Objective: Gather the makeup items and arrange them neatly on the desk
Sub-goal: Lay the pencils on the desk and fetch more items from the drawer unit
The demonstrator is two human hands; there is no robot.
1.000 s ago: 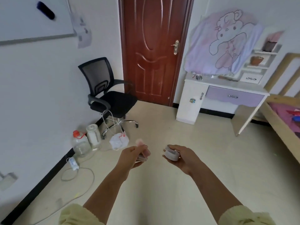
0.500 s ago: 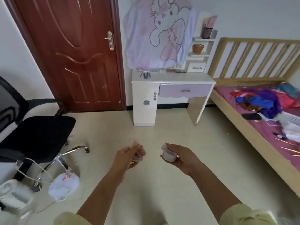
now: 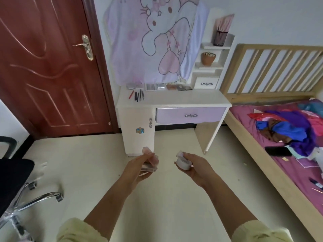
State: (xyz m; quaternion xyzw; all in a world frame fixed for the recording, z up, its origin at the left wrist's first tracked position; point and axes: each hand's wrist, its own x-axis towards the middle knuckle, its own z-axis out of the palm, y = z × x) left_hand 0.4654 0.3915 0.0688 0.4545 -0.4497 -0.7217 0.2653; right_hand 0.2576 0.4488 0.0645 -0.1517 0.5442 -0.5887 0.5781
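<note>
The white desk (image 3: 192, 100) bears pencils (image 3: 138, 96) at left and palettes (image 3: 178, 87) along the back.

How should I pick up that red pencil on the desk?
Pinch the red pencil around its middle, coming straight down from above. It lies flat on the desk, so only its top and sides are free. Put one finger on its open left side; the dark pencils lie close on its right.

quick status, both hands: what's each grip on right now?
Left hand: closed on pink makeup items.
Right hand: closed on a small white round container.
</note>
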